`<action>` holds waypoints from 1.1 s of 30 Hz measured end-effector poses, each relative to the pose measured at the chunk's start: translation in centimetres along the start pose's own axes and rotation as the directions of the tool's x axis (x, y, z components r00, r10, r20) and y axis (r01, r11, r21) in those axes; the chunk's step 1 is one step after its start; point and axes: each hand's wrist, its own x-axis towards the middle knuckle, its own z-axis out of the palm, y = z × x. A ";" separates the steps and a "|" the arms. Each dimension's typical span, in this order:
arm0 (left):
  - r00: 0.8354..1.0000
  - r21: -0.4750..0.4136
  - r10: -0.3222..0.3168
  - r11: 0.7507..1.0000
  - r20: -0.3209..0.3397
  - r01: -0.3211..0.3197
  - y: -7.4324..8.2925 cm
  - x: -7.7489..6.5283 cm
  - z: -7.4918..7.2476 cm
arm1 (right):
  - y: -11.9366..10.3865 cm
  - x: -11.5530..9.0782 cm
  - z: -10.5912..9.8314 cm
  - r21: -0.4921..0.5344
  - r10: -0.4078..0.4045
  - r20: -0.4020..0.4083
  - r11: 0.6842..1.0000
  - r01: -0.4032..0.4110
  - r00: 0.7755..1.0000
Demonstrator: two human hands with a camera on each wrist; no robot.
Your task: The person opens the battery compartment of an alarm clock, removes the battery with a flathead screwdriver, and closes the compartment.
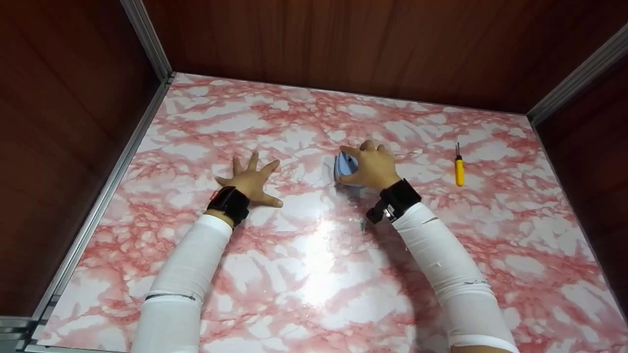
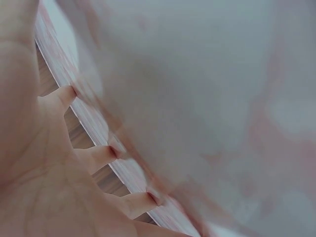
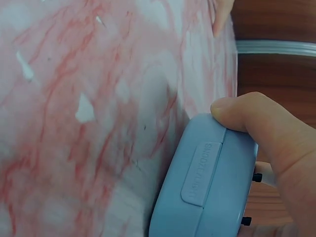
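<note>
A light blue alarm clock (image 1: pixel 346 165) stands on the marbled table a little right of centre. My right hand (image 1: pixel 375 167) grips it from the right, thumb on the near end and a finger on the far end. In the right wrist view, raised SNOOZE/LIGHT lettering marks the clock's top button (image 3: pixel 201 173), and two small black knobs (image 3: pixel 256 177) stick out on the side towards the palm. Palm down, my left hand (image 1: pixel 251 180) rests on the table left of the clock, fingers spread and holding nothing. Its fingertips (image 2: pixel 111 152) touch the tabletop in the left wrist view.
A screwdriver (image 1: pixel 459 170) with a yellow handle lies to the right of the right hand, its shaft pointing away. The red and white marbled table (image 1: pixel 294 289) is bordered by dark wood panels (image 1: pixel 343 44) and metal rails (image 1: pixel 105 193). Glare shines on its middle.
</note>
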 end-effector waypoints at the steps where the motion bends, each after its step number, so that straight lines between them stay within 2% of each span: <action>1: 1.000 0.000 0.002 1.000 0.001 -0.002 0.0 0.0 0.0 | -0.1 0.0 0.1 0.003 -0.003 0.002 1.000 0.003 1.000; 11: 1.000 -0.009 -0.003 1.000 0.003 0.003 0.0 0.1 0.1 | -1.4 0.1 0.0 0.029 -0.004 0.030 1.000 0.003 1.000; 16: 1.000 -0.016 0.006 1.000 0.001 -0.006 0.1 -0.2 0.0 | -1.9 0.2 0.1 0.016 -0.009 0.037 1.000 0.008 0.999; 28: 1.000 -0.001 -0.006 1.000 0.023 0.006 0.1 0.1 0.0 | -2.6 -0.1 0.3 -0.001 -0.025 0.055 1.000 0.025 0.998; 33: 1.000 -0.006 -0.002 1.000 0.017 0.002 0.1 0.0 0.0 | -2.8 -0.1 0.7 0.000 -0.036 0.033 0.999 0.036 0.999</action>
